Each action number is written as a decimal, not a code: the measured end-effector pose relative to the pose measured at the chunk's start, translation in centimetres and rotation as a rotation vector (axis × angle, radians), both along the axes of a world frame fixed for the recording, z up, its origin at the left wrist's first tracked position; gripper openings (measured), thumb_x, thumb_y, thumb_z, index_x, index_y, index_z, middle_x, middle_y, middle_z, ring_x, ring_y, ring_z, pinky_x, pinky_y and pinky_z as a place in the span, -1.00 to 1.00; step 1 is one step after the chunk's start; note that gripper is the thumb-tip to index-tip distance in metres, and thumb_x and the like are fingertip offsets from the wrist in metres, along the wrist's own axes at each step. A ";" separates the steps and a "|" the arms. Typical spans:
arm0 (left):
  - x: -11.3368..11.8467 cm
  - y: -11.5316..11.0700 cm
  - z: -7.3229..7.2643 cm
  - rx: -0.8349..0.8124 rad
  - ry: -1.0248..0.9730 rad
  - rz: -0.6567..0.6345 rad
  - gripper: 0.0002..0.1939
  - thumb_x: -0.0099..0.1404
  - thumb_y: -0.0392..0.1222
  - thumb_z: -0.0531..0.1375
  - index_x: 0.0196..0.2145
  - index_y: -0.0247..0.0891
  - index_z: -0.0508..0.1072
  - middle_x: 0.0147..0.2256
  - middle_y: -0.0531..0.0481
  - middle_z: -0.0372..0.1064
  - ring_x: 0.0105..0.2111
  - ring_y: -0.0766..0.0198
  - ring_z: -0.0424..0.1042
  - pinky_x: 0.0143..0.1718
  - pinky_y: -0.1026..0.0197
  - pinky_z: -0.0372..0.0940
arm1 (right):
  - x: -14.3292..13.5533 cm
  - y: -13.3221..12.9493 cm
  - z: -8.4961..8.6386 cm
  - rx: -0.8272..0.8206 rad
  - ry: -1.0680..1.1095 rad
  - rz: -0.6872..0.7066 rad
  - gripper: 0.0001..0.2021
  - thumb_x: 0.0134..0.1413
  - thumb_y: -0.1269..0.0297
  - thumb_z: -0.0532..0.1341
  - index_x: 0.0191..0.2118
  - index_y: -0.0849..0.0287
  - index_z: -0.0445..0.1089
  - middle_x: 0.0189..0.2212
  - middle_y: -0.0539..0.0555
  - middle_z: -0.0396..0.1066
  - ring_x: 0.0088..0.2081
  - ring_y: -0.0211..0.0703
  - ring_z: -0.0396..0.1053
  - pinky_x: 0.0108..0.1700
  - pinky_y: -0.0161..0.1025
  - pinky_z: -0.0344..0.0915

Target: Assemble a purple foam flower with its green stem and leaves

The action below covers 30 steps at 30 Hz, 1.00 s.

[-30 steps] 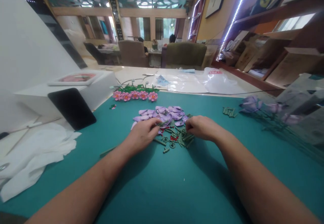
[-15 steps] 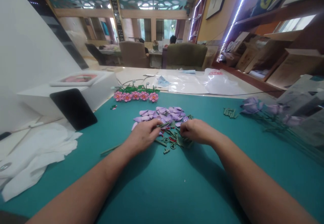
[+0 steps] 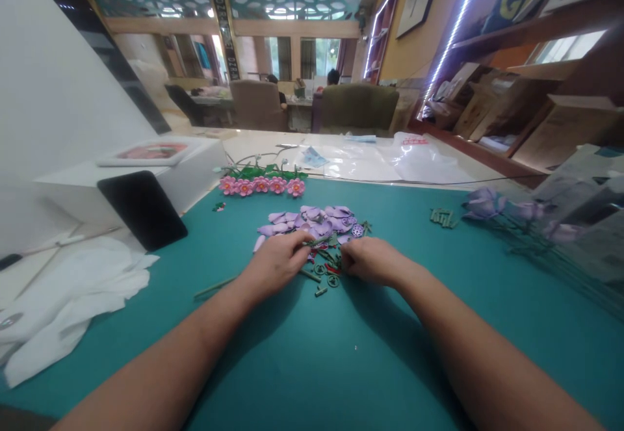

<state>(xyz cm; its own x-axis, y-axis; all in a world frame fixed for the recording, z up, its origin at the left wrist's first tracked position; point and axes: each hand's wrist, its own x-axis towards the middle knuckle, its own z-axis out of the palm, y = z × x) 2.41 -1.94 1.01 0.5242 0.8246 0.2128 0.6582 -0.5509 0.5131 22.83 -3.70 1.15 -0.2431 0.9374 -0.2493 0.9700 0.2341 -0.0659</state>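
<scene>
My left hand (image 3: 279,261) is at the left side of a heap of toy flower parts, its fingers pinched on a thin green stem piece (image 3: 320,241). My right hand (image 3: 371,261) is at the right of the heap, fingers curled down among the small green parts; what they grip, if anything, is hidden. Purple petals (image 3: 319,224) lie piled just beyond both hands. Between the hands are green ring pieces (image 3: 333,281), a few red bits (image 3: 333,268) and a short green peg (image 3: 320,292). A longer green stem (image 3: 214,288) lies by my left wrist.
Pink flowers (image 3: 262,185) lie in a row at the back of the green mat (image 3: 312,366). A black tablet (image 3: 142,210) leans on a white box at left, near white cloth (image 3: 88,288). At right are green pegs (image 3: 442,217) and purple flowers (image 3: 485,202).
My right hand has shifted a little left, toward the middle of the heap. The green leafy parts that showed under it are now out of sight. My left hand has hardly moved.
</scene>
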 end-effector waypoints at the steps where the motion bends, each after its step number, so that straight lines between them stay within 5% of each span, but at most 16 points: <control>1: 0.0 0.0 0.0 -0.001 -0.001 0.001 -0.69 0.26 -0.19 0.01 -0.16 -0.24 0.50 -0.28 -0.04 0.53 -0.32 0.20 0.45 -0.32 0.26 0.22 | 0.1 0.0 0.1 0.006 0.012 0.004 -0.81 -0.06 0.42 0.15 -0.33 0.12 0.48 -0.41 0.06 0.45 -0.40 -0.21 0.33 -0.47 -0.31 -0.05; 16: 0.1 -0.1 -0.1 0.018 0.003 -0.012 -0.71 0.26 -0.23 0.02 -0.19 -0.22 0.51 -0.34 -0.01 0.51 -0.35 0.23 0.43 -0.33 0.28 0.22 | -1.1 -0.6 0.3 0.014 -0.142 0.023 -0.76 -0.04 0.49 0.10 -0.28 0.21 0.49 -0.29 0.24 0.51 -0.25 0.02 0.46 -0.39 -0.25 0.14; 30: 0.2 -0.4 0.3 0.012 0.009 -0.023 -0.73 0.24 -0.25 0.02 -0.26 -0.20 0.51 -0.44 0.03 0.47 -0.38 0.25 0.39 -0.34 0.28 0.20 | -1.1 -0.5 0.1 0.043 -0.117 0.014 -0.77 -0.01 0.46 0.12 -0.23 0.16 0.44 -0.21 0.20 0.50 -0.18 -0.01 0.44 -0.34 -0.25 0.16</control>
<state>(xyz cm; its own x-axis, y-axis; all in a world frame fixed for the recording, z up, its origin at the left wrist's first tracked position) 2.57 -2.30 1.35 0.5453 0.8095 0.2178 0.6498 -0.5723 0.5002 21.73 -4.23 1.29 -0.2281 0.9445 -0.2364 0.9671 0.2480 0.0577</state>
